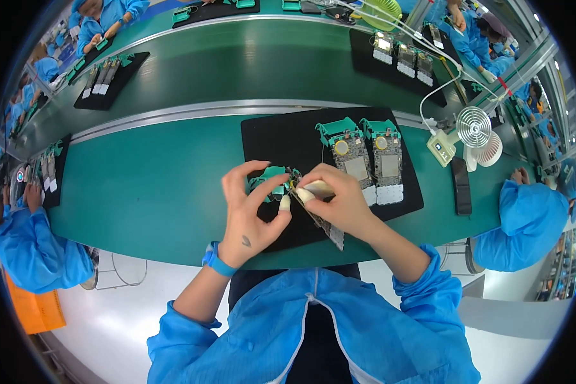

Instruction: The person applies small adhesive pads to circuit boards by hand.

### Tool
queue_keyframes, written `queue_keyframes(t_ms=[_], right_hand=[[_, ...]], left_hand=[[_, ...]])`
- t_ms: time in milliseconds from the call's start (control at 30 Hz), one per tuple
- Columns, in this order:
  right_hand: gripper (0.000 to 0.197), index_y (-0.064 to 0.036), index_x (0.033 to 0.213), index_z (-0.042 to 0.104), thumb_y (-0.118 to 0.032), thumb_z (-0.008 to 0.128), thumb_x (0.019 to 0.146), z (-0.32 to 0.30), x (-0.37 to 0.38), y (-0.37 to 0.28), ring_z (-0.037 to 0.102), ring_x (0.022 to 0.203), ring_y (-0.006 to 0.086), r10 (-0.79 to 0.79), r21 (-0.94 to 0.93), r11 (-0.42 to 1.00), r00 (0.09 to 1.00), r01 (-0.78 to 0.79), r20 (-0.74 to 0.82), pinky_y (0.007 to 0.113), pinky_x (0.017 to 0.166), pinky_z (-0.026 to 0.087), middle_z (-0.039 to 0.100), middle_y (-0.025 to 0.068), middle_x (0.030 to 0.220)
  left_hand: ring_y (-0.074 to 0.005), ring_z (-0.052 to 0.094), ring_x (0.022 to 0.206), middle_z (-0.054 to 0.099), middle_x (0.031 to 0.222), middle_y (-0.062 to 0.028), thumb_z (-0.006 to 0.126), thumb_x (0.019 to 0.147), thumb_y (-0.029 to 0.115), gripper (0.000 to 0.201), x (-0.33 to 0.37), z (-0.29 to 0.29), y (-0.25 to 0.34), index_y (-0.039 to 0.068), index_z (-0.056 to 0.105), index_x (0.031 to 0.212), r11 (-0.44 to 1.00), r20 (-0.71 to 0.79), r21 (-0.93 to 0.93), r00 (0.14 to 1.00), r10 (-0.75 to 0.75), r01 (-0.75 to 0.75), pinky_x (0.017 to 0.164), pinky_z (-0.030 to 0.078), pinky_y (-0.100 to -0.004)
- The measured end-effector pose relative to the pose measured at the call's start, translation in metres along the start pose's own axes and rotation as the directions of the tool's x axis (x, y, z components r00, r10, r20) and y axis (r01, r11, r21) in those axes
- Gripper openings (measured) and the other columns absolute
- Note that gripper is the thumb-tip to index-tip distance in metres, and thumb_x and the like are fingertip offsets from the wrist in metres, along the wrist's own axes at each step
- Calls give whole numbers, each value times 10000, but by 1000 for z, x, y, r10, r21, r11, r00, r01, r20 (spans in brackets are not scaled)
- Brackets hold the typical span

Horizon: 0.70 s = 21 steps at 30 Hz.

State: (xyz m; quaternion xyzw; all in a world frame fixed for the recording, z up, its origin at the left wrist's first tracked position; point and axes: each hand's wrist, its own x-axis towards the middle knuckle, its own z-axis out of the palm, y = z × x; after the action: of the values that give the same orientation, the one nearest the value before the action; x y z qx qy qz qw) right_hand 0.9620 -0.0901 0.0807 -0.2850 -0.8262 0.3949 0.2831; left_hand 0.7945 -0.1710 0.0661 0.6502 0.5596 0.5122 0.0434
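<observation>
My left hand (248, 216) is curled round a green plastic frame (272, 174), fingers over its top and the thumb, in a pale finger cot, at its near side. From that frame a grey circuit board (331, 234) slants toward me, seen nearly edge-on. My right hand (340, 200) pinches the board near where it joins the frame; cots cover its thumb and forefinger. The exact contact is hidden under the fingertips. Two similar boards, the left one (358, 165) and the right one (388, 164), lie side by side, each with a green frame and a round yellowish disc.
Beneath the work is a black mat (278, 137) on a green table (147, 176). To the right stand a small fan (473, 128) and a black phone (461, 187). Co-workers in blue sit at left (41, 246) and right (521, 224). More boards (404, 59) lie across the bench.
</observation>
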Motion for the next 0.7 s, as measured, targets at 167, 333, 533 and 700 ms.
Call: queue_keyframes(t_ms=[167, 333, 533, 700], right_hand=[[268, -47, 899, 617, 0, 691, 646, 20, -22, -3, 606, 706, 165, -47, 86, 995, 998, 42, 53, 262, 550, 477, 582, 60, 860], [304, -61, 867, 613, -27, 716, 583, 27, -25, 6, 597, 640, 214, -407, -197, 885, 906, 422, 116, 286, 541, 484, 576, 47, 804], [327, -56, 876, 603, -78, 734, 578, 21, -21, 2, 585, 627, 203, -458, -244, 823, 854, 512, 248, 282, 532, 466, 570, 46, 812], [298, -55, 864, 593, -90, 737, 606, 24, -23, -5, 585, 641, 203, -394, -291, 842, 887, 454, 242, 289, 540, 467, 553, 43, 794]], left_hand=[[-132, 571, 570, 596, 657, -55, 609, 730, -18, 442, -47, -11, 5, -40, 558, 1168, 947, 168, -90, 942, -290, 307, 582, 480, -230], [-165, 656, 846, 671, 883, -139, 481, 846, -50, 513, -62, -10, 10, -61, 343, 1340, 608, 393, -478, 773, -498, 634, 753, 538, -279], [-206, 642, 890, 625, 1026, -201, 441, 876, -63, 481, -59, -7, 9, -76, 320, 1342, 322, 433, -675, 710, -556, 664, 810, 540, -301], [-251, 649, 900, 630, 1016, -202, 441, 891, -56, 460, -60, -7, 10, -53, 338, 1339, 343, 426, -671, 720, -548, 657, 788, 559, -324]])
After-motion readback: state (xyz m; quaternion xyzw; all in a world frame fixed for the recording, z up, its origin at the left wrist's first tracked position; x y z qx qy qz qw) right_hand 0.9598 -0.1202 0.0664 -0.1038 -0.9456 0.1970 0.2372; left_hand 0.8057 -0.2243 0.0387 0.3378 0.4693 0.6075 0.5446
